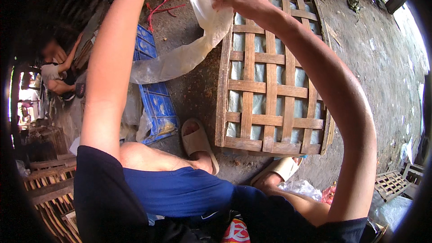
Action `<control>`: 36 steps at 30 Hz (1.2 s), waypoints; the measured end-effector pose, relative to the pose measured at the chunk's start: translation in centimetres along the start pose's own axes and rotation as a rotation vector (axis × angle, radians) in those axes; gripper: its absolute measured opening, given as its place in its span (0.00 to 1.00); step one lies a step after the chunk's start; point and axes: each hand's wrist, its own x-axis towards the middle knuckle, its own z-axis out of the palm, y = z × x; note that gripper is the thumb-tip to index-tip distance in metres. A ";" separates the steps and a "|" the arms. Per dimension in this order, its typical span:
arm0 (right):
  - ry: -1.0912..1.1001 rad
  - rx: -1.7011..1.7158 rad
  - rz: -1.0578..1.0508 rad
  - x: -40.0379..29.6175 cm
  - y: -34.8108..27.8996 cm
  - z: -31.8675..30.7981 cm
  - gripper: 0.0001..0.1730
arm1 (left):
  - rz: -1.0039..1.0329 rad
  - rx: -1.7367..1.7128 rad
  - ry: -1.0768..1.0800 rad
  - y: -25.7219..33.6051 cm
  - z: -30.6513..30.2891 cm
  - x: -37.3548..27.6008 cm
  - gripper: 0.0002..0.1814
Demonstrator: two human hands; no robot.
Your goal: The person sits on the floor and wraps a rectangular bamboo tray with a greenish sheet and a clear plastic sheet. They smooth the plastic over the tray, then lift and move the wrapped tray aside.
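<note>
My right hand (pixel 241 0) pinches a long strip of translucent plastic film (pixel 182 59) between thumb and fingers. The film rises past the top edge and also droops leftward, passing behind my left forearm. My left arm reaches up and out of the picture, so the left hand is out of view. Below and right of my right hand lies a woven slat panel (pixel 271 86), seemingly bamboo or wood, on a framed crate. Pale plastic sheeting shows through its gaps. At left, a blue plastic crate (pixel 160 113) sits partly behind the left arm.
Red plastic string (pixel 162 8) lies on the dirty floor beyond the blue crate. Another person (pixel 59 71) squats at far left. My sandalled feet flank the near end of the panel. Clear plastic bags (pixel 300 189) and a smaller woven piece (pixel 391 184) lie at lower right.
</note>
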 end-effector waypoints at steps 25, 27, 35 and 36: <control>0.081 -0.270 0.023 0.6 0.4 2.5 0.18 | -0.066 0.212 0.249 -0.1 -3.5 -2.1 0.17; 0.164 -0.228 -0.020 2.2 1.0 3.0 0.19 | -0.065 0.272 0.224 -0.2 -3.6 -1.9 0.17; -0.117 -0.945 -0.415 1.6 3.6 5.3 0.12 | -0.076 0.285 0.435 0.9 -3.7 -2.3 0.15; -0.153 -1.085 -0.479 1.8 3.4 5.5 0.12 | -0.041 0.286 0.445 -0.1 -4.7 -2.3 0.14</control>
